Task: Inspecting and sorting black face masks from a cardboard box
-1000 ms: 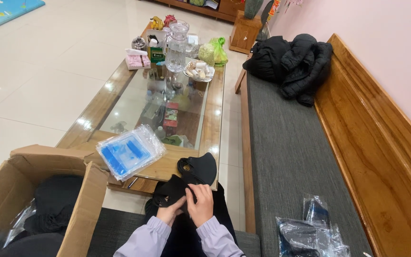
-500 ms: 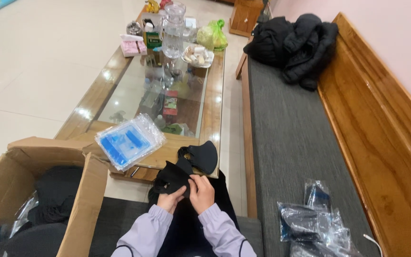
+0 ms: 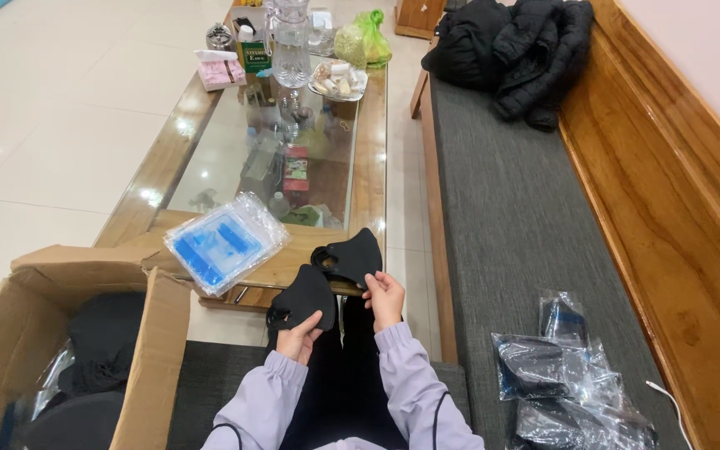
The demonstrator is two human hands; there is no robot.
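Observation:
My left hand grips one black fabric face mask from below, over my lap. My right hand pinches the lower edge of a second black mask, held a little higher and to the right, above the near edge of the coffee table. The two masks are apart. Lilac sleeves cover both wrists. A stack of clear bags with blue print lies on the table's near end, left of the masks.
An open cardboard box with dark items stands at my left. Packed masks in clear bags lie on the grey bench cushion at right. A black jacket sits at the far end. A glass jug, tissue box and bowl crowd the table's far end.
The two masks, held together a second ago, have been drawn apart, the right one lifted up and rightward. The view has tilted slightly downward.

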